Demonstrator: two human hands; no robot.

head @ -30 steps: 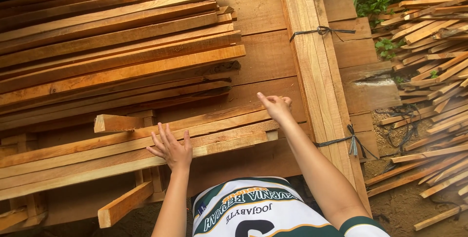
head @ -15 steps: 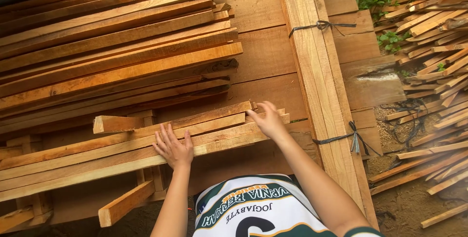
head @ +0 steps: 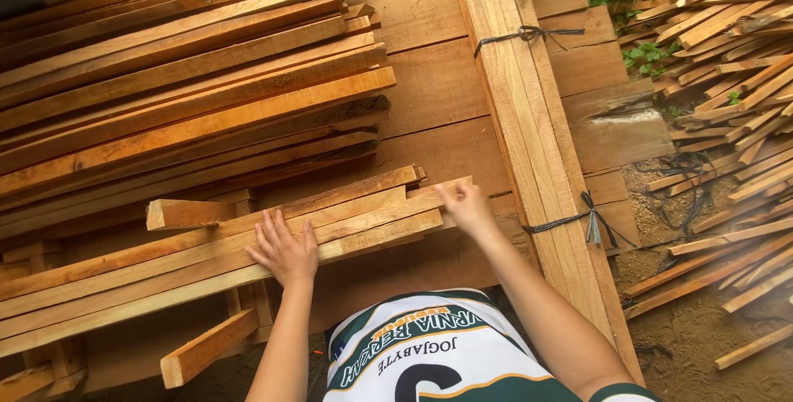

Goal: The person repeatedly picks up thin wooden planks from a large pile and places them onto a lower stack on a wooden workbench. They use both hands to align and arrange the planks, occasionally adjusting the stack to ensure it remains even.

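A low bundle of thin wooden slats (head: 206,245) lies across the front of the wood stack, its cut ends pointing right. My left hand (head: 285,252) rests flat on top of these slats, fingers spread. My right hand (head: 467,207) presses against the slats' right ends, fingers curled on the end of the upper pieces. Neither hand lifts anything clear of the pile.
A taller stack of long orange-brown slats (head: 190,80) fills the upper left. A tied bundle of pale boards (head: 529,121) runs diagonally at right, bound with dark cord. Wide planks (head: 429,88) lie underneath. Loose slats (head: 727,80) are heaped on the dirt at far right.
My right hand came down from above the planks to the right ends of the low slats. My left hand stayed flat on them.
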